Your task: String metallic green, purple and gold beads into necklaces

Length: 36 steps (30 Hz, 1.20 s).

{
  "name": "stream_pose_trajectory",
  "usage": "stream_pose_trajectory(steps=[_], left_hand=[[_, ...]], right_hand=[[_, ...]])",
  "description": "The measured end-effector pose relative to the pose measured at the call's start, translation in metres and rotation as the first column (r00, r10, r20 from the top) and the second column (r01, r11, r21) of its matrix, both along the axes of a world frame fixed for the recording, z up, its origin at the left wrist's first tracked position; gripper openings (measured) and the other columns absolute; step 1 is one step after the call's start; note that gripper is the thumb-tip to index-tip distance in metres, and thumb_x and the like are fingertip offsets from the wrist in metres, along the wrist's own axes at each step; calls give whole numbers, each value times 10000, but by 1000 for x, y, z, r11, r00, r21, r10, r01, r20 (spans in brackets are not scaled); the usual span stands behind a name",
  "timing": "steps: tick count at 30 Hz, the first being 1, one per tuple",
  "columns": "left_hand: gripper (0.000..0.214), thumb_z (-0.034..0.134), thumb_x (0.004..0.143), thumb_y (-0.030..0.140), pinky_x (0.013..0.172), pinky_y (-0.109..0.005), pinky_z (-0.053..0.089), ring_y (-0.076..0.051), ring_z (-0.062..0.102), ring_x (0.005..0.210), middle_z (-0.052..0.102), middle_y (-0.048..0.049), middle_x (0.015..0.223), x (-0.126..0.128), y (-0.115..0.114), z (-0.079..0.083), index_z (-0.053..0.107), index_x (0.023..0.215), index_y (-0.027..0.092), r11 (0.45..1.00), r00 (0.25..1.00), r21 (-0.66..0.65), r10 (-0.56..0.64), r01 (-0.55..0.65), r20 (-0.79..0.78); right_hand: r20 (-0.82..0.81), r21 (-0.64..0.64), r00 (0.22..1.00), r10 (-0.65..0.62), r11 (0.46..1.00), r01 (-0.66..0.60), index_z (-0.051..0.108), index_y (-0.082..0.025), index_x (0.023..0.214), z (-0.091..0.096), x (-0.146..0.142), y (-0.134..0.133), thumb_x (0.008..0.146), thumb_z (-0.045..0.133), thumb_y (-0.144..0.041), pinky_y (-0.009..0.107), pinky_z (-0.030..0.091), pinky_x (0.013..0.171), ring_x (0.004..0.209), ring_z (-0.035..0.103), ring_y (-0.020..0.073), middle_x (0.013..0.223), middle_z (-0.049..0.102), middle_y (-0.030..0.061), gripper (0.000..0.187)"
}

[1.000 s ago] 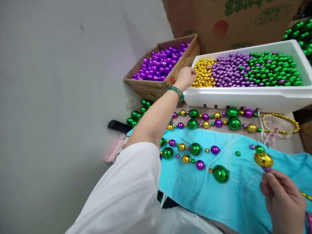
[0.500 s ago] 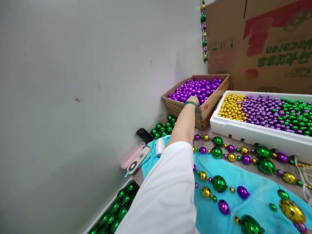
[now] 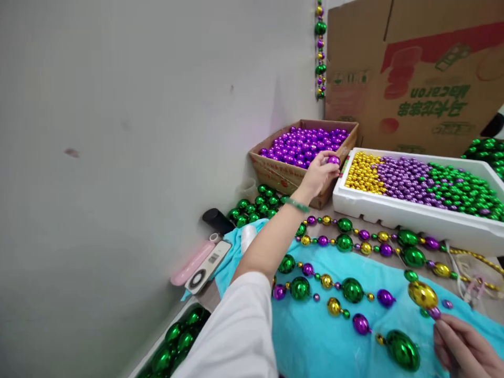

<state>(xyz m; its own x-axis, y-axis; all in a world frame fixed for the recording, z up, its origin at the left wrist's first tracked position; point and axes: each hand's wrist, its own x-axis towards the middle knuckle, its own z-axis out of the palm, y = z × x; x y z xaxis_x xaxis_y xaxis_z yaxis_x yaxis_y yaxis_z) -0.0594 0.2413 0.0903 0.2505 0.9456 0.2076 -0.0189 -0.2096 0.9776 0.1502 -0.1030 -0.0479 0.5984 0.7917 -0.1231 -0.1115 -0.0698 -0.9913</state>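
My left hand [image 3: 318, 177], with a green bangle at its wrist, pinches a shiny purple bead [image 3: 333, 160] by the right edge of a cardboard box. That box [image 3: 281, 178] holds a heap of purple beads. At the lower right, my right hand [image 3: 466, 346] grips a small purple bead [image 3: 434, 313], which sits in line with a large gold bead [image 3: 422, 295] and a green one. On the turquoise cloth [image 3: 311, 336] lie bead strands in green, gold and purple, with a big green bead [image 3: 402, 350] near my right hand.
A white foam box [image 3: 394, 215] holds gold, purple and green beads. Large green beads [image 3: 252, 208] lie by the wall, near a black cylinder [image 3: 218, 220], a white thread spool [image 3: 248, 237] and a pale device [image 3: 208, 266]. A big carton [image 3: 354, 110] stands behind.
My left hand has come up out of the purple beads and moved right, a purple bead in its fingers. My right hand and the beads it grips have come further into view.
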Motion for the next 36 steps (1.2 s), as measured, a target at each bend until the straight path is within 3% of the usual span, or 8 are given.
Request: stream_pose_trajectory(steps=[2,5,8,11,16,22,28,36], left_hand=[[359,630,774,217,750,-244,524,-97,625,746,643,-26,987,3,-54,-13,578,1128,232,947,921,-194,-177,255,347],[321,663,780,308,653,-188,520,-75,616,683,679,-30,956,4,-121,-34,639,1097,263,810,765,-358,-163,465,623],[292,667,800,339,645,-161,531,-66,619,694,690,-34,989,9,-163,-53,672,1084,273,709,670,-443,-55,548,740],[339,720,756,260,640,-135,528,-54,614,701,683,0,937,15,-186,-65,680,1090,296,694,654,-485,26,533,756],[228,695,787,368,496,-121,455,-27,500,560,694,-7,897,24,-207,-69,711,997,281,635,712,-557,16,535,702],[283,593,860,445,472,-124,432,-38,485,556,708,-62,899,35,-215,-68,725,863,195,576,691,-582,42,573,722],[274,615,840,469,474,-133,444,-45,495,562,709,-54,900,40,-216,-70,721,843,216,615,752,-611,46,498,658],[261,637,817,460,504,-175,462,-65,525,579,711,-55,902,40,-214,-76,718,883,221,657,767,-589,24,471,641]], right_hand=[[-3,-10,1000,-9,1000,9,714,-167,856,5,-10,-4,632,822,-399,255,383,391,443,477,124,548,554,14,340],[8,22,1000,-16,1000,15,709,-156,868,8,-22,-9,680,795,-408,243,363,403,447,458,108,552,539,5,325],[18,35,1000,8,999,-9,699,-160,876,6,-28,-17,731,762,-383,227,352,417,453,450,94,561,528,-5,273],[45,27,999,19,999,-20,689,-163,873,6,-29,-27,772,731,-362,218,351,422,460,445,86,572,532,-7,227],[121,7,993,1,1000,-2,688,-166,843,10,-27,-38,794,705,-369,211,341,403,432,428,78,531,514,-19,210],[110,-25,994,4,1000,-1,689,-162,835,11,-25,-44,782,708,-390,213,329,382,423,422,80,530,520,-17,234],[125,-28,992,17,1000,-14,697,-162,838,9,-20,-47,784,707,-379,220,333,388,429,421,83,537,520,-14,224],[159,-33,987,13,999,-8,699,-170,846,6,-19,-47,789,704,-376,216,330,405,448,425,79,555,529,-12,214]])
